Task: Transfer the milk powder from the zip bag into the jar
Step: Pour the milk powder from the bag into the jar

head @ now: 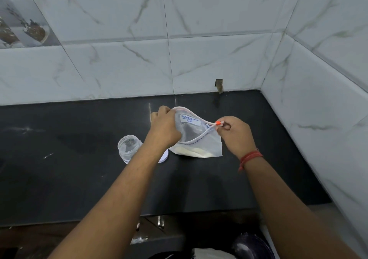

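Zip bag (199,139) open, both hands gripping

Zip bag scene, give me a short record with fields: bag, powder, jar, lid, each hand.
zip bag: held above the black counter, mouth pulled open
milk powder: pale, settled at the bag's bottom
jar: clear, open, upright, left of the bag
lid: white, partly hidden by the left forearm
left hand: grips the bag's left rim
right hand: pinches the orange slider end
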